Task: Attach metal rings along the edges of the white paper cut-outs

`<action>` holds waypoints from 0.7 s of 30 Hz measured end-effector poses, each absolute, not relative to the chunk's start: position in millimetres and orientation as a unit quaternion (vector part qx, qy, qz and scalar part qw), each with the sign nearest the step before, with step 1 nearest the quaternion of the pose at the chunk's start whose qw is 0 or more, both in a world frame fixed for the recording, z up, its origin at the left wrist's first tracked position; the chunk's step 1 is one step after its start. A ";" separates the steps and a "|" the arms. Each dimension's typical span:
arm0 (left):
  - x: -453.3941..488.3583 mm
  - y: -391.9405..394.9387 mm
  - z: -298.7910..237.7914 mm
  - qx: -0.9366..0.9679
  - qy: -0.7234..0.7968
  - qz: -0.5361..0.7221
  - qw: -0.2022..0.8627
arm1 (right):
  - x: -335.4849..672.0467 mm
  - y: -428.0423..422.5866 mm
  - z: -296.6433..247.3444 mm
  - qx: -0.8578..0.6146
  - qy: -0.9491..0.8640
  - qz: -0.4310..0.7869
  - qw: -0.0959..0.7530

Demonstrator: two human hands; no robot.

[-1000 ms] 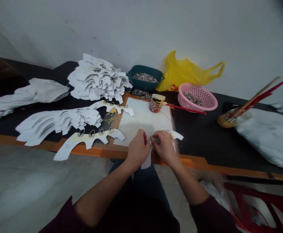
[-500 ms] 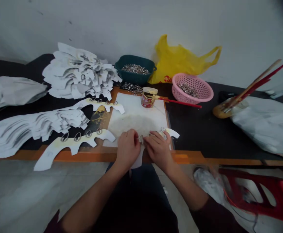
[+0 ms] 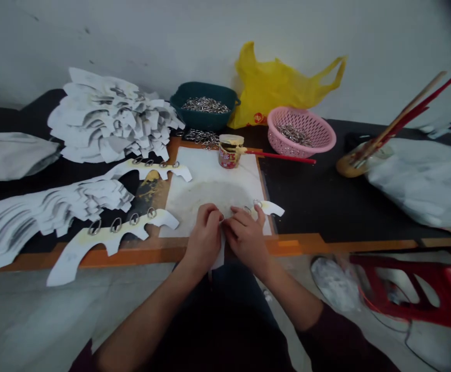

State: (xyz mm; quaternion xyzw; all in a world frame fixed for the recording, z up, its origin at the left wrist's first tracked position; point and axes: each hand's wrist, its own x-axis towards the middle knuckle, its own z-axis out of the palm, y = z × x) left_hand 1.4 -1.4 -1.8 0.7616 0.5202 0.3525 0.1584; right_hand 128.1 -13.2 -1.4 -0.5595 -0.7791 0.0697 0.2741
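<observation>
At the near edge of the table [image 3: 306, 201], my hands come together on a white piece [image 3: 274, 208]; one end shows on the white sheet [image 3: 194, 165] beyond my right hand [image 3: 248, 237], the other pokes past the edge between my wrists. My left hand [image 3: 205, 235] pinches it; my right fingers touch it, but whether they grip I can't tell. I judge I'm fastening a ring, mostly hidden, probably by folding a tab round it; the next move calls for a firm press with the ring held straight. Leftward, a four-ringed piece [image 3: 80, 250] overhangs the edge, so my left arm wants care. Toward the sheet's far side stands the tin [image 3: 229, 157], its red stick [image 3: 283, 156] jutting right. Nearer me, bare black tabletop gives open room on the right.
</observation>
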 end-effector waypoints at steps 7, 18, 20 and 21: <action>-4.1 0.4 -1.3 0.795 0.496 0.313 0.153 | 125.9 -11.1 -7.2 -0.560 -0.792 0.024 0.243; -9.6 6.4 -4.9 0.789 0.490 0.337 0.155 | 135.0 -7.7 -4.6 -0.535 -0.799 0.053 0.269; -12.2 7.0 -1.4 0.803 0.479 0.313 0.169 | 137.5 -7.6 -3.3 -0.528 -0.803 0.072 0.269; -13.4 6.7 0.3 0.810 0.473 0.300 0.175 | 138.4 -7.6 -3.2 -0.525 -0.804 0.077 0.269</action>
